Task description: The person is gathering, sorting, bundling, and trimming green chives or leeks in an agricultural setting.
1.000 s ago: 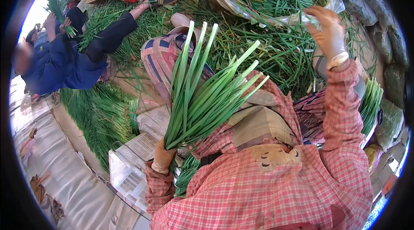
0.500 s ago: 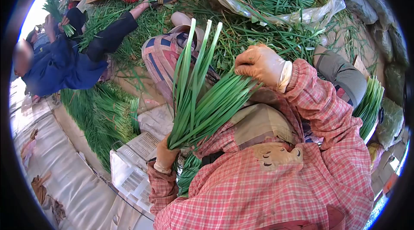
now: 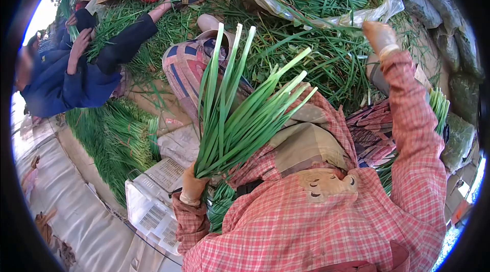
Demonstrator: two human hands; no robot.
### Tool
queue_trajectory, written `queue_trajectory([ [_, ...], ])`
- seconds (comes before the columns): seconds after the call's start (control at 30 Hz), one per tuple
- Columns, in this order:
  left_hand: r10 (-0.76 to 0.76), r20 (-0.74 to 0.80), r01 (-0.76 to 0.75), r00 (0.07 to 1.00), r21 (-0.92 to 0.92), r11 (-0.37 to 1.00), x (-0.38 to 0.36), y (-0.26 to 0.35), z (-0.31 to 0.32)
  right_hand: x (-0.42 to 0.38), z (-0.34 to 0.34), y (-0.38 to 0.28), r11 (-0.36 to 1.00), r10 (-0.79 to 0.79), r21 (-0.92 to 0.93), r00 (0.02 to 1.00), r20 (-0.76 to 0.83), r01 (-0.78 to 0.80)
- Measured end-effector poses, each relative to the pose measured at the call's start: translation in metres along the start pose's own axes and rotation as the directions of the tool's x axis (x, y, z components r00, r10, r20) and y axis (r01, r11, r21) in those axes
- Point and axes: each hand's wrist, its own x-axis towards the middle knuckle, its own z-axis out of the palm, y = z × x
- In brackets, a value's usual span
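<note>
Left hand (image 3: 193, 186) fisted round base of chive bunch (image 3: 240, 111), leaves fanned upright over lap. Right hand (image 3: 376, 34) extended to loose chives (image 3: 326, 63) beside plastic bag (image 3: 306, 14); grip unclear, possibly pinching stalks. Step: gathering; next needs clean pick, carry to bunch

The person wears a long-sleeved shirt (image 3: 326, 226) in a pink, red and white check, cuffs gathered at the wrists. A tan patch with a cartoon face sits on its front. Both the left hand (image 3: 193, 186) and right hand (image 3: 376, 34) wear tan gloves.
</note>
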Motion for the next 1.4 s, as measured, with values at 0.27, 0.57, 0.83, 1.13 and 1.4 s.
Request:
queue_trajectory([
  [0.27,0.045,-0.067,-0.050,0.997,-0.084,0.995,0.004,0.015,0.008,-0.011,-0.108,-0.164,0.339,-0.620,0.319,0.465,-0.632,0.885],
  [0.57,0.011,-0.064,-0.017,0.998,-0.087,0.996,0.004,0.007,0.011,0.003,-0.096,-0.216,0.383,-0.605,0.652,0.711,-0.360,0.655],
  [0.83,-0.094,0.062,0.111,0.994,-0.393,0.913,0.006,0.002,0.020,0.020,-0.093,-0.113,0.292,-0.020,0.924,0.968,-0.251,0.246],
  [1.13,-0.031,0.291,0.203,0.956,-0.583,0.787,0.011,-0.011,0.015,-0.061,-0.060,-0.101,0.330,-0.193,0.794,0.860,-0.473,0.511],
  [1.4,-0.044,0.336,0.241,0.941,-0.570,0.786,0.014,-0.017,0.012,-0.019,-0.059,-0.178,0.204,-0.272,0.765,0.786,-0.555,0.611],
])
